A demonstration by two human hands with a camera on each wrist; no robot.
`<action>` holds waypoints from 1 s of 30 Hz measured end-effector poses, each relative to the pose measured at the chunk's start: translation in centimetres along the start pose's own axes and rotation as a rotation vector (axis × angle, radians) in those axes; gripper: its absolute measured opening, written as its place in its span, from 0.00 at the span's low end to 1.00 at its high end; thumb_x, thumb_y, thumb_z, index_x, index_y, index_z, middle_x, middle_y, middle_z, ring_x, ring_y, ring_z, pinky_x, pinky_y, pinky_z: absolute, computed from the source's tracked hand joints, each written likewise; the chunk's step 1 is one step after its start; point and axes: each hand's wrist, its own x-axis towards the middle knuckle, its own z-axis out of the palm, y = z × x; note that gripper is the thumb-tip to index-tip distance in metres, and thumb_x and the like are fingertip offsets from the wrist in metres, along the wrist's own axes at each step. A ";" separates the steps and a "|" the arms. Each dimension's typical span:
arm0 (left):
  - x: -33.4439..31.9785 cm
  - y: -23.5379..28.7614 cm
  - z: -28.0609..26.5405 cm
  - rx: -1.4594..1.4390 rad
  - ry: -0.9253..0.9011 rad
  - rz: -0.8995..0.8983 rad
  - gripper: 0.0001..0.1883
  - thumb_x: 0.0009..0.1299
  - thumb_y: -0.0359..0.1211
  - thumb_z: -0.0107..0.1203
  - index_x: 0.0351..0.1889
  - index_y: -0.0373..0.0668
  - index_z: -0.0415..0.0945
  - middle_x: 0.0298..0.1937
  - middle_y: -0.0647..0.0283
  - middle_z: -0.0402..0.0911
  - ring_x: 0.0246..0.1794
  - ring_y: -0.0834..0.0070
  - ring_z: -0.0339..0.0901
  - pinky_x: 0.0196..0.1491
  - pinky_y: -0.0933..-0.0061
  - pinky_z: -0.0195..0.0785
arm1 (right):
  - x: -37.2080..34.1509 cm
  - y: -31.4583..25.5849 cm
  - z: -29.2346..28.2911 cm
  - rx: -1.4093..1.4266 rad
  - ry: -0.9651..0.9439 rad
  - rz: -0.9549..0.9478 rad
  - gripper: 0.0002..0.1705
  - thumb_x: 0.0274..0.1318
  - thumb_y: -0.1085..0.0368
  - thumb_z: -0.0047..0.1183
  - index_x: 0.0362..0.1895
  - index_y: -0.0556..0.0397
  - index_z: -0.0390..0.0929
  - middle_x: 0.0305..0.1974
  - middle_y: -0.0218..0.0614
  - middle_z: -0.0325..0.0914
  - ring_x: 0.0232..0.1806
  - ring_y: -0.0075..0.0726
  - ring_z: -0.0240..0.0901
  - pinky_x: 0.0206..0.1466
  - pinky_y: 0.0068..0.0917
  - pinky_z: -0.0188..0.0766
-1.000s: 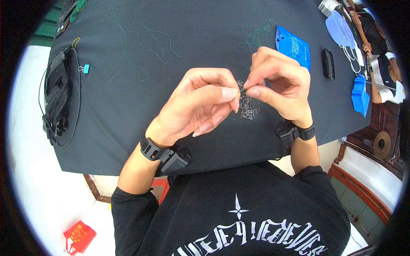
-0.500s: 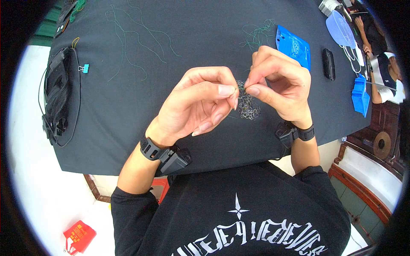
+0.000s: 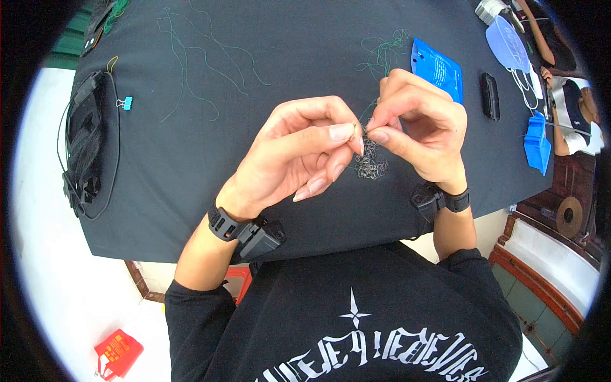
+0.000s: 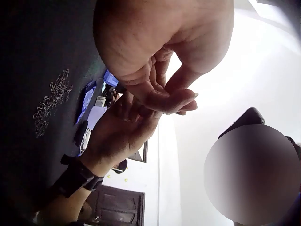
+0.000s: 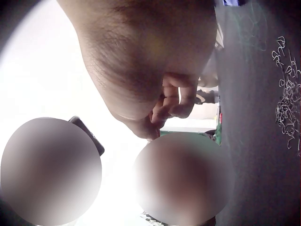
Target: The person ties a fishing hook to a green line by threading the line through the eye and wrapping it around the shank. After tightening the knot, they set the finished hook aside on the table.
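In the head view the left hand (image 3: pixel 289 153) pinches a fine green thread between thumb and index finger, its other fingers loosely bent. Opposite it, the right hand (image 3: pixel 423 127) pinches the thread (image 3: pixel 370 109) with thumb and forefinger, the fingertips of both hands almost meeting. Whatever else lies between the fingertips is too small to tell. Beneath them, small metal hooks (image 3: pixel 371 167) lie in a pile on the black cloth; the pile also shows beside the hands in the left wrist view (image 4: pixel 51 103) and right wrist view (image 5: pixel 288 101).
Behind the right hand lie a green thread tangle (image 3: pixel 385 52) and blue packet (image 3: pixel 439 69). Loose threads (image 3: pixel 207 54) lie at the back; a black mesh bag (image 3: pixel 89 140) and clip (image 3: pixel 125 102) are left. A black case (image 3: pixel 489 96) and blue container (image 3: pixel 537 144) are right. People sit beyond.
The left hand has shifted slightly right, bringing its fingertips closer to the right hand's. The right hand has moved a little right. At the far right, a person's arm has changed position.
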 end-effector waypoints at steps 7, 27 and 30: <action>0.0 0.1 0.3 0.095 0.045 0.012 0.11 0.80 0.32 0.47 0.42 0.31 0.74 0.21 0.64 0.73 0.10 0.86 0.63 0.12 0.86 0.53 | 0.1 -0.1 -0.3 -0.027 -0.002 -0.006 0.07 0.53 0.74 0.68 0.37 0.58 0.85 0.30 0.32 0.75 0.26 0.20 0.67 0.28 0.19 0.59; 0.0 0.1 0.2 0.273 0.107 0.072 0.10 0.79 0.32 0.50 0.38 0.35 0.75 0.19 0.65 0.74 0.09 0.86 0.62 0.11 0.85 0.53 | 0.3 -0.6 -0.3 -0.144 -0.060 -0.011 0.07 0.49 0.73 0.68 0.35 0.56 0.85 0.27 0.31 0.75 0.24 0.23 0.67 0.27 0.22 0.61; 0.1 0.0 0.2 0.361 0.156 0.064 0.10 0.78 0.31 0.51 0.37 0.35 0.76 0.19 0.65 0.75 0.09 0.86 0.63 0.11 0.85 0.53 | 0.4 -1.2 -0.2 -0.189 -0.084 0.011 0.07 0.49 0.73 0.68 0.35 0.56 0.85 0.28 0.32 0.74 0.25 0.23 0.66 0.27 0.22 0.61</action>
